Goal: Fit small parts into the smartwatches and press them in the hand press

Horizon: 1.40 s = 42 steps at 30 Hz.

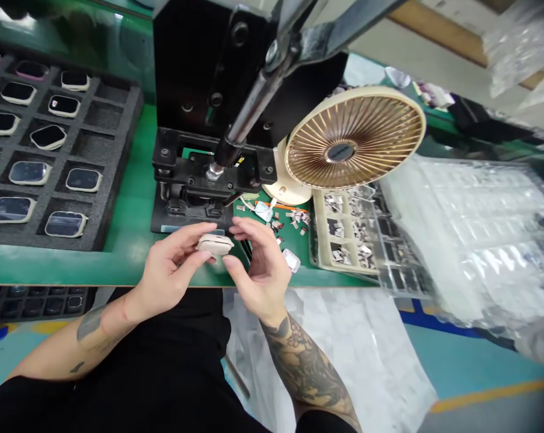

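A small beige rounded case (215, 244) is held over the green bench mat (130, 240), just in front of the press base. My left hand (170, 264) grips its left end between thumb and fingers. My right hand (258, 264) curves around its right end, with the thumb under it and the fingers above. Nearby on the mat lie small scattered metal-and-plastic parts (285, 221) and a clear square piece (291, 260). The case's underside is hidden by my fingers.
A black bench press (200, 174) stands directly ahead. Left is a black foam tray (50, 150) of smartwatch-like units. Right are a small desk fan (354, 137), a compartment tray of parts (342, 231), and bagged plastic trays (470, 234).
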Each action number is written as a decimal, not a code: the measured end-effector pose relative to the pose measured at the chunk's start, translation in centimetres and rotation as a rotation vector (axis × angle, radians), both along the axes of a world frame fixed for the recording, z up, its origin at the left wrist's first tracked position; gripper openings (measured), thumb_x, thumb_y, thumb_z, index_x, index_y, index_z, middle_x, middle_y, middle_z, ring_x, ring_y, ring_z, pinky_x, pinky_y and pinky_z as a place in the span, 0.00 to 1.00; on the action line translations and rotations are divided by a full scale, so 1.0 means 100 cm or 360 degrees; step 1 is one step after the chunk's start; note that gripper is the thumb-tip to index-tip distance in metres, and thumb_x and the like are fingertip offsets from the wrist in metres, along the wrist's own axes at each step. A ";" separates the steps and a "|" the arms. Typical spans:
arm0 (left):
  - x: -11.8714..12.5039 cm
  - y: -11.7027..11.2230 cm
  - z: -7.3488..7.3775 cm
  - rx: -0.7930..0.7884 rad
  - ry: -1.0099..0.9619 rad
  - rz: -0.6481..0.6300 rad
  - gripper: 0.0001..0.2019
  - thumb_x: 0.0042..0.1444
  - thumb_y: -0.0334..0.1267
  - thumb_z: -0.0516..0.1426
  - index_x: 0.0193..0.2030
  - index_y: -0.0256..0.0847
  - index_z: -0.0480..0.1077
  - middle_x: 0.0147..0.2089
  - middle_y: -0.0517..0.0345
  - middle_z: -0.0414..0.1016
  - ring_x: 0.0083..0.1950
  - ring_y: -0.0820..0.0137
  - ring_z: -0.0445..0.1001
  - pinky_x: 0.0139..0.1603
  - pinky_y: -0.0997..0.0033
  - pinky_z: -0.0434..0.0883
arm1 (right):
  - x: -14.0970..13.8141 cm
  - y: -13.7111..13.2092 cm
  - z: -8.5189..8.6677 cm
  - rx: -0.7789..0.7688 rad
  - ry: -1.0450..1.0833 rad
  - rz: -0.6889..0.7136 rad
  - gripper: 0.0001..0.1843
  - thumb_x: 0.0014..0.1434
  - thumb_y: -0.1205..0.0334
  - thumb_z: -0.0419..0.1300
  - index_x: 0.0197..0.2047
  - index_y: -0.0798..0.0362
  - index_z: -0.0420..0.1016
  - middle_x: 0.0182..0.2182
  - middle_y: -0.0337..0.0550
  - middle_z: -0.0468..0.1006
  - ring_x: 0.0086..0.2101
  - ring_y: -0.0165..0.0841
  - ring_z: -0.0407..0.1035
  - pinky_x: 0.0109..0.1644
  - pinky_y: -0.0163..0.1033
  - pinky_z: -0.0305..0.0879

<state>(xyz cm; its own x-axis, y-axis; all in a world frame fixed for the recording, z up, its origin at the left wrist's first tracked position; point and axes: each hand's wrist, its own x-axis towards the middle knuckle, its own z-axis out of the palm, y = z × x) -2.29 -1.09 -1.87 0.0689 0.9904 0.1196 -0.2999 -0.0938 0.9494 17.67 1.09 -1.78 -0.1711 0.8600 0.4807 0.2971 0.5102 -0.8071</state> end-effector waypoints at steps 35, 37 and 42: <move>-0.032 0.053 0.036 0.0386 0.2421 0.0210 0.18 0.82 0.43 0.55 0.66 0.45 0.83 0.63 0.41 0.83 0.45 0.52 0.89 0.35 0.59 0.77 | -0.005 0.061 0.097 0.0838 -0.0227 -0.0187 0.06 0.76 0.58 0.65 0.51 0.44 0.86 0.48 0.47 0.87 0.53 0.49 0.83 0.62 0.65 0.83; -0.028 0.057 0.035 0.0362 0.2514 0.0181 0.19 0.83 0.42 0.53 0.66 0.48 0.85 0.61 0.43 0.85 0.43 0.52 0.89 0.35 0.59 0.75 | -0.002 0.062 0.095 0.0818 -0.0281 -0.0169 0.06 0.76 0.58 0.65 0.50 0.45 0.85 0.47 0.47 0.88 0.51 0.48 0.84 0.59 0.64 0.84; -0.030 0.062 0.035 0.0418 0.2571 0.0083 0.21 0.80 0.33 0.54 0.69 0.51 0.84 0.63 0.47 0.87 0.45 0.52 0.90 0.37 0.60 0.75 | 0.008 0.060 0.091 0.0804 -0.0281 -0.0101 0.04 0.74 0.61 0.68 0.49 0.46 0.86 0.47 0.46 0.88 0.49 0.45 0.84 0.56 0.59 0.84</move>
